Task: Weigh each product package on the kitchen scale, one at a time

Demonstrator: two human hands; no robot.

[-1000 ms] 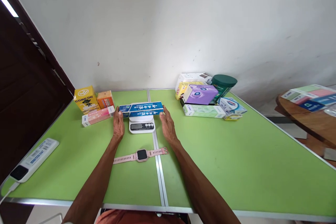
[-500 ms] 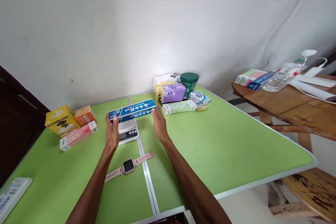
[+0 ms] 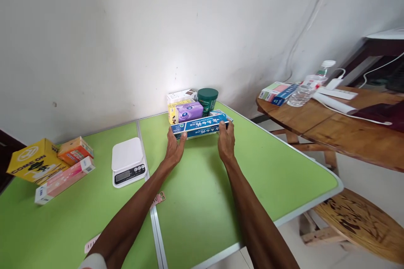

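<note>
A long blue toothpaste box (image 3: 202, 126) is held level between both hands, in front of the group of goods at the back. My left hand (image 3: 174, 147) grips its left end, thumb on the near face. At the right end, my right hand (image 3: 226, 142) is closed on it in the same way. Behind the box stand a purple tissue pack (image 3: 189, 111), a yellow box (image 3: 172, 112), a white box (image 3: 182, 96) and a dark green tub (image 3: 207, 100). The white kitchen scale (image 3: 128, 155) lies left of my hands with its plate bare.
Yellow (image 3: 36, 162), orange (image 3: 75, 150) and pink (image 3: 65, 180) boxes sit at the left. A pink watch strap (image 3: 158, 199) shows partly beneath my left forearm. On the wooden table (image 3: 284, 111) at right are a water bottle (image 3: 304, 90), boxes and a power strip (image 3: 337, 92).
The toothpaste box has moved right, from above the scale to the goods at the back. My right hand has closed on its right end. The view has turned right.
</note>
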